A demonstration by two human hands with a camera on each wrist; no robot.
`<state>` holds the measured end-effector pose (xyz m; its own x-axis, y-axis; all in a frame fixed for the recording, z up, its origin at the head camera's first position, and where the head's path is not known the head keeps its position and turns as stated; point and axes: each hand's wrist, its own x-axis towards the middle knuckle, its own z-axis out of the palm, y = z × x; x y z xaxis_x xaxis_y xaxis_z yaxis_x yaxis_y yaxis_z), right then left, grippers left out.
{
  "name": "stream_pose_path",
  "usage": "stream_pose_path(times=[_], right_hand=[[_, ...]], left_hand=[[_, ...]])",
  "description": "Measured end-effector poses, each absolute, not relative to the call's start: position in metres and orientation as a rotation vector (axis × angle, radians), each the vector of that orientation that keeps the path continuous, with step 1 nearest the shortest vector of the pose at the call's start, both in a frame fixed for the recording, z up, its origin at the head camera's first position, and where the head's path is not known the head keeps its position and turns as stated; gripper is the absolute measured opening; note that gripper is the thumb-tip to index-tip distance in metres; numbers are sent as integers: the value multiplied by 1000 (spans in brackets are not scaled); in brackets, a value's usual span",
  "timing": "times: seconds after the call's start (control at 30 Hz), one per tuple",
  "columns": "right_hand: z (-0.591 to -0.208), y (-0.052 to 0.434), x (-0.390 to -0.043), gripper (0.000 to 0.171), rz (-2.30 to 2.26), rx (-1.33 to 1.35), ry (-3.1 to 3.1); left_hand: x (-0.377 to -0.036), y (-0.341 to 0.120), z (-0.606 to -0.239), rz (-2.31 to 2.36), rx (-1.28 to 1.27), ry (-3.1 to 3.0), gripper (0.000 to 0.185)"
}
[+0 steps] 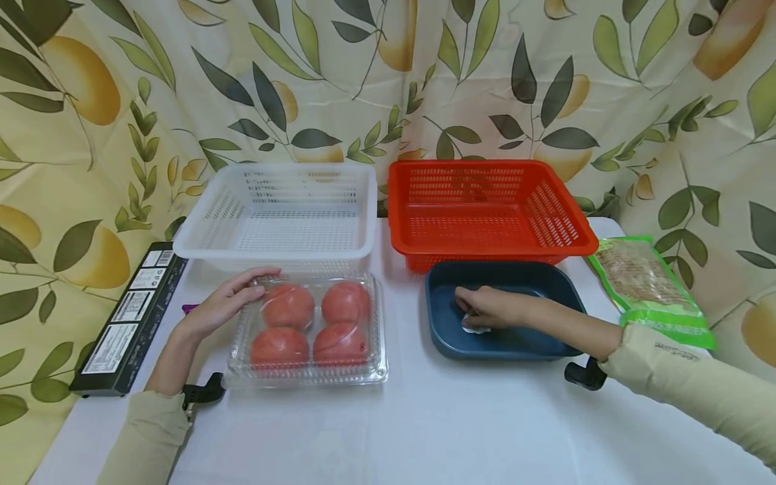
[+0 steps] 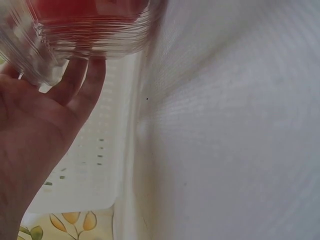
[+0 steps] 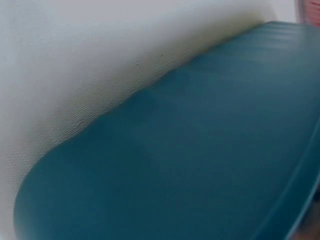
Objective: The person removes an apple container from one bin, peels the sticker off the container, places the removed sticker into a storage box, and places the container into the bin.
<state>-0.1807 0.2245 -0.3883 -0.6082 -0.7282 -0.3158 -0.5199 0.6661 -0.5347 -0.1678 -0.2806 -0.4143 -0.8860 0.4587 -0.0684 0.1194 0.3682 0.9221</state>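
A clear plastic box (image 1: 378, 337) with several round red tomatoes (image 1: 279, 348) in it stands on the white table. My left hand (image 1: 227, 301) touches the box's far left corner, its fingers fairly straight; in the left wrist view, fingertips (image 2: 95, 70) lie against the ridged plastic side. Inside a dark blue basin (image 1: 533, 340), my right hand (image 1: 494, 306) has curled fingers holding a small whitish crumpled piece (image 1: 475, 329), mostly covered by the hand. The basin's outer wall (image 3: 165, 150) fills the right wrist view and hides that hand's fingers.
Behind the box stands a white plastic basket (image 1: 279, 256); a red basket (image 1: 485, 250) is behind the basin. A long black box (image 1: 130, 323) with white labels lies at the left. At the right lies a green-edged packet (image 1: 651, 286). A small purple thing (image 1: 189, 308) shows beside the left hand.
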Motion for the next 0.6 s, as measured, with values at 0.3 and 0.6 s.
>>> stream_pose_path(times=[0.3,0.6], right_hand=[[-385,216,-173,21,-417,-905,2457],[-386,225,-173,20,-445,-948,2506]], left_hand=[[-166,-281,-414,1535,511,2324,42],[-167,-280,-413,1548,518,2306,44]])
